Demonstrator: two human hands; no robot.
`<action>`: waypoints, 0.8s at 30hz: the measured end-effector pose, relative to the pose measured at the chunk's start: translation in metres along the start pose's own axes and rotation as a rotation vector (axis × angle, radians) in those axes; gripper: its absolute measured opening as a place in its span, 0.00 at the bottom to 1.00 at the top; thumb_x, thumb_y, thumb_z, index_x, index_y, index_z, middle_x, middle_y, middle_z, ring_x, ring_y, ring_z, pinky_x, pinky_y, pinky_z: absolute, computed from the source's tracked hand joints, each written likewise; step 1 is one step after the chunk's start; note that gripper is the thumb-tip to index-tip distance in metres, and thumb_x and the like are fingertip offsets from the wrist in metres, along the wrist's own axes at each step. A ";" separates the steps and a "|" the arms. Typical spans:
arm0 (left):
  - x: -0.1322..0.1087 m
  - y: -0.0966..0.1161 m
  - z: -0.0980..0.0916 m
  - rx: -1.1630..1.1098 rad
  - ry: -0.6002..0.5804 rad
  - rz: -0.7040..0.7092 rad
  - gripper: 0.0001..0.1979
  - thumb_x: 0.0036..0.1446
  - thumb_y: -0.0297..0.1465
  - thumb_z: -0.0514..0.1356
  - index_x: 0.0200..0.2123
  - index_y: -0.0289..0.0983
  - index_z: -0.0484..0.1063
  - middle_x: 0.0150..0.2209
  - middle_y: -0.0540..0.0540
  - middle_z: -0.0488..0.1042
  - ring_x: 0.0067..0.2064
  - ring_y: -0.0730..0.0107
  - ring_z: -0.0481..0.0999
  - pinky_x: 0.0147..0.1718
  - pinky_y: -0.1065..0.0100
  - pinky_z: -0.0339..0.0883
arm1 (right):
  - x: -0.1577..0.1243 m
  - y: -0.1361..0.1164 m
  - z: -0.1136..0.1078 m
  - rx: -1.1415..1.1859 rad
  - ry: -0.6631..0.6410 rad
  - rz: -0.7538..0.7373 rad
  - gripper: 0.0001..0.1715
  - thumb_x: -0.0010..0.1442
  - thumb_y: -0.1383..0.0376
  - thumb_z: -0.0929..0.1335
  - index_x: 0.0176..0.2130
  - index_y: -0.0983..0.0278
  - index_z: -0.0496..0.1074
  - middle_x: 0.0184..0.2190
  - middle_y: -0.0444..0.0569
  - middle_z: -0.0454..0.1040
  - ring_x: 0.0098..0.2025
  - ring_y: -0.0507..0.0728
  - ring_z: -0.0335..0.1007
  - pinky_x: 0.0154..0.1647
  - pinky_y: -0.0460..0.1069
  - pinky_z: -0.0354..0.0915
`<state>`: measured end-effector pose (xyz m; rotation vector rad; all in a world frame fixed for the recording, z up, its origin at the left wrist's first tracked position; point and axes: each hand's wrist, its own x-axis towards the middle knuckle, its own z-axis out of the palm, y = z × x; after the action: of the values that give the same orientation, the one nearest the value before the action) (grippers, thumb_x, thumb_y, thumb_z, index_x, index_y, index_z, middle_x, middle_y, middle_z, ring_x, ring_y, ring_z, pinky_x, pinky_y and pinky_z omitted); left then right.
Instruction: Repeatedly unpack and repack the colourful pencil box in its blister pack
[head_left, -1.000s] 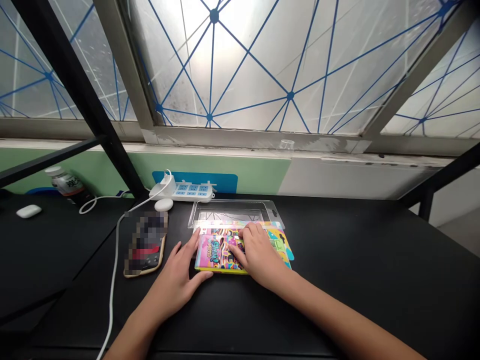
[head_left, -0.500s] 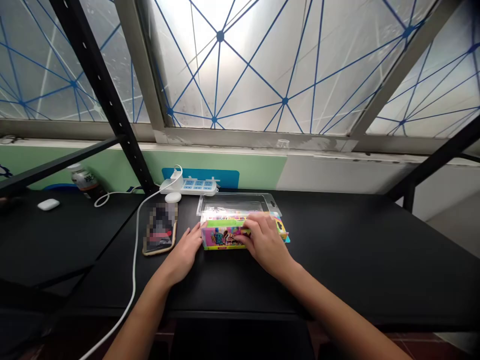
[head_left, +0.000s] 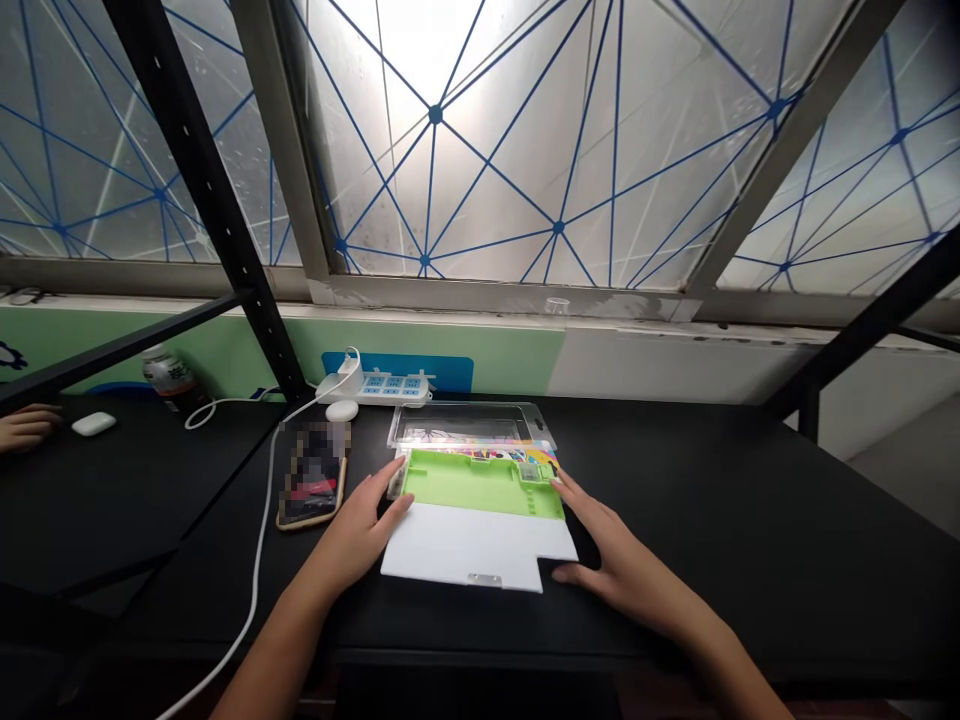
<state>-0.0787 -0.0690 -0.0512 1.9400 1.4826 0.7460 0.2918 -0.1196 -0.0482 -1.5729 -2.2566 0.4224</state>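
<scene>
A colourful box lies opened on the black table, its white flap folded down toward me and a light green tray showing inside. My left hand is at the box's left edge, thumb and fingers apart, touching the corner. On the right side, my right hand rests with spread fingers, the fingertips against the tray's right end and the thumb beside the flap. Behind the box lies a clear plastic package.
Left of the box lie a phone, a white cable, a round white object and a power strip. Farther left are a bottle, a white case and another person's hand.
The box's front flap has swung open toward me, showing the green tray. My right hand has moved off the front to the right side. The other person's hand shows more at the left.
</scene>
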 end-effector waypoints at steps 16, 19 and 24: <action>-0.002 -0.005 0.000 -0.003 0.129 0.057 0.26 0.69 0.47 0.48 0.65 0.44 0.60 0.56 0.45 0.76 0.58 0.55 0.74 0.55 0.56 0.69 | 0.005 0.003 0.030 0.139 0.278 0.143 0.31 0.62 0.54 0.68 0.62 0.58 0.66 0.55 0.54 0.76 0.56 0.66 0.73 0.54 0.60 0.72; 0.000 0.010 -0.001 0.029 0.297 0.127 0.24 0.67 0.45 0.53 0.62 0.45 0.64 0.56 0.45 0.76 0.56 0.54 0.76 0.55 0.57 0.70 | 0.012 -0.007 0.021 0.179 0.380 0.106 0.29 0.64 0.56 0.66 0.63 0.57 0.65 0.54 0.54 0.76 0.51 0.64 0.76 0.39 0.53 0.78; 0.036 0.057 -0.008 0.157 0.435 0.235 0.27 0.65 0.42 0.55 0.64 0.44 0.59 0.62 0.42 0.68 0.62 0.50 0.68 0.59 0.51 0.64 | 0.070 -0.003 -0.023 0.173 0.420 0.115 0.30 0.64 0.52 0.65 0.62 0.58 0.67 0.55 0.54 0.76 0.47 0.65 0.78 0.36 0.54 0.77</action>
<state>-0.0398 -0.0455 -0.0015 2.1935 1.6140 1.2534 0.2772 -0.0537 -0.0176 -1.5392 -1.7740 0.2760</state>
